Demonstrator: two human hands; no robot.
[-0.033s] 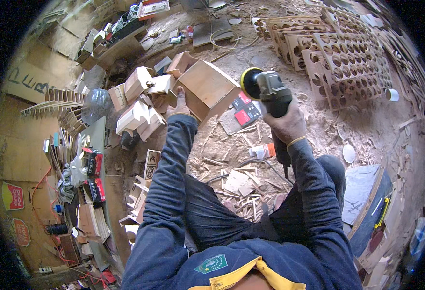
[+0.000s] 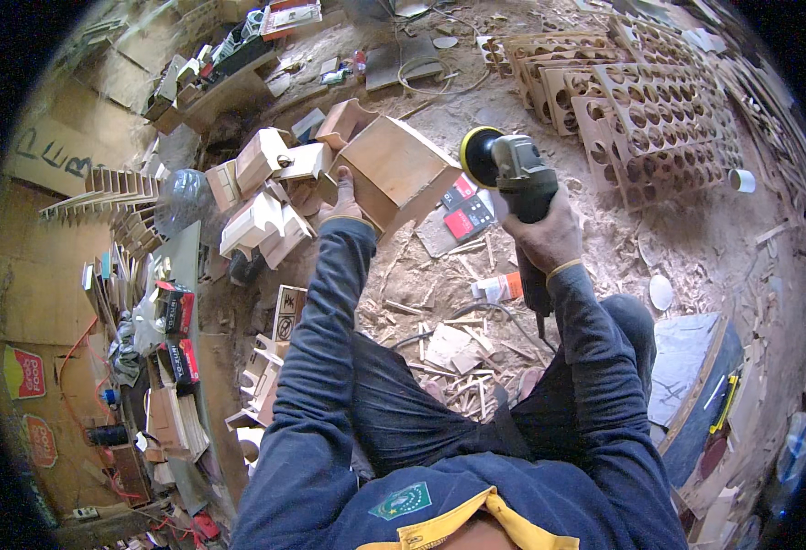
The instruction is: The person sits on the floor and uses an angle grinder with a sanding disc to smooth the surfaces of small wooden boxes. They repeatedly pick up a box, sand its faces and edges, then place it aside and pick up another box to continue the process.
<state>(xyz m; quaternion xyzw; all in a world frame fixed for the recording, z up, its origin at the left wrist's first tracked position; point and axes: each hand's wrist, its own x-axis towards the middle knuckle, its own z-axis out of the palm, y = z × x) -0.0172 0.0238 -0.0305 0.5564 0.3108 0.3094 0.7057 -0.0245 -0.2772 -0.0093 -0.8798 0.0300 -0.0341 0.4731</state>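
Observation:
My left hand (image 2: 340,197) is closed on the near left edge of a plain wooden box (image 2: 401,163), thumb on the outside, holding it tilted. Its other fingers are hidden by the wood. My right hand (image 2: 549,236) grips the dark body of an angle grinder (image 2: 524,179) fitted with a round, yellow-rimmed pad. The pad faces the right end of the box, with a small gap between them. Whether the pad is spinning I cannot tell. Several pale wooden boxes (image 2: 261,156) lie piled just left of my left hand.
Stacked wooden panels with round holes (image 2: 641,128) stand at the far right. Wood scraps (image 2: 458,348) and dust cover the floor between my legs, where a power cord (image 2: 513,316) runs. Cartons (image 2: 178,307) line the left side. A yellow cutter (image 2: 725,403) rests on a board at right.
The box and the angle grinder have shifted very slightly to the right. My grip on both is the same.

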